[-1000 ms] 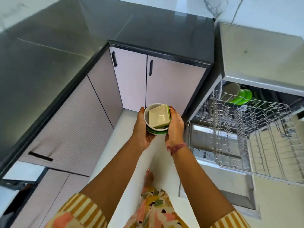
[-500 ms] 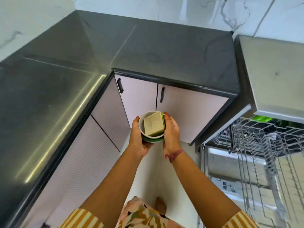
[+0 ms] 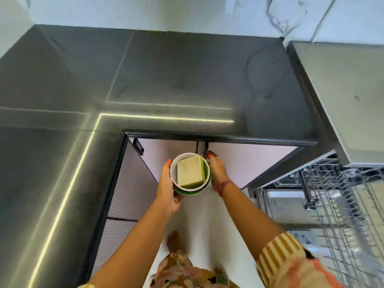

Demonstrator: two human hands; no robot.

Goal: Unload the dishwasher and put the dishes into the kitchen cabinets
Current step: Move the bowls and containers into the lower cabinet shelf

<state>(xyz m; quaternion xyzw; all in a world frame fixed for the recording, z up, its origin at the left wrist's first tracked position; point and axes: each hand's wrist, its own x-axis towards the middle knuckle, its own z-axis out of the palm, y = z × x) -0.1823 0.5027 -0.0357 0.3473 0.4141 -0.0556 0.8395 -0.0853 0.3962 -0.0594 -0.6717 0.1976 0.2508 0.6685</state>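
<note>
A: State the position of the bowls [image 3: 190, 172].

B: The bowls formed a nested stack: a square cream dish [image 3: 190, 171] lay inside a white round bowl, with green rims showing beneath and at the right side. The stack was held in the air below the edge of the dark worktop [image 3: 187, 80], in front of the cabinet doors [image 3: 249, 161] in the corner.

A: State the grip of the left hand [image 3: 168, 189].

B: The left hand held the stack from the left and from underneath. The palm was under the base, and the thumb was curled up along the white rim.

A: And the right hand [image 3: 217, 169]?

B: The right hand was at the right side of the stack, against the green rim. Its fingertips reached the dark handle [image 3: 205, 149] of the right cabinet door. Whether they had closed round the handle could not be told; the fingers were partly hidden behind the bowls.

A: State of the doors?

B: Both doors appeared closed. A second handle [image 3: 138, 146] showed on the left door.

A: The dishwasher?

B: The dishwasher [image 3: 340, 96] stood open at the right, and its wire rack [image 3: 340, 196] was pulled out. That area was blurred, so the contents could not be read.
</note>
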